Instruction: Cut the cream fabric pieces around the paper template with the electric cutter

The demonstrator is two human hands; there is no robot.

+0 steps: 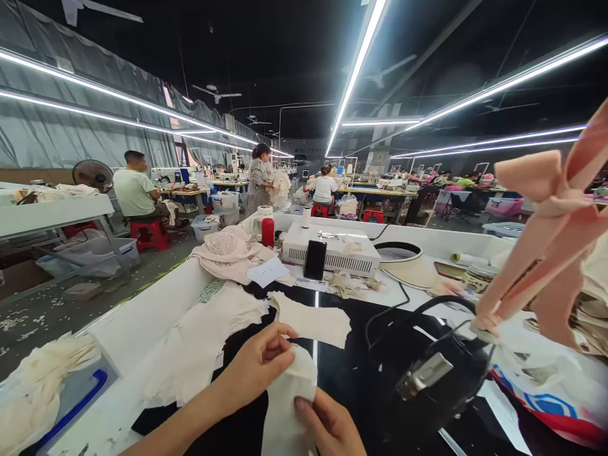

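A cream fabric piece [285,405] hangs between my two hands over the black tabletop. My left hand [261,364] pinches its upper edge with thumb and curled fingers. Lower down, my right hand [327,421] grips its right side, thumb on top. Just beyond my fingers a second cream fabric piece [316,320] lies flat on the black surface [351,392]. Left of my hands spreads a pile of cream fabric pieces [204,342]. The lower end of the held piece runs out of the frame.
A black machine with a metal plate [427,373] stands at the right, near hanging pink fabric strips [541,253]. Behind are a phone [315,259], a white box [332,250] and a red thread spool [267,232]. A bin of fabric [99,380] is at left. Several people work farther back.
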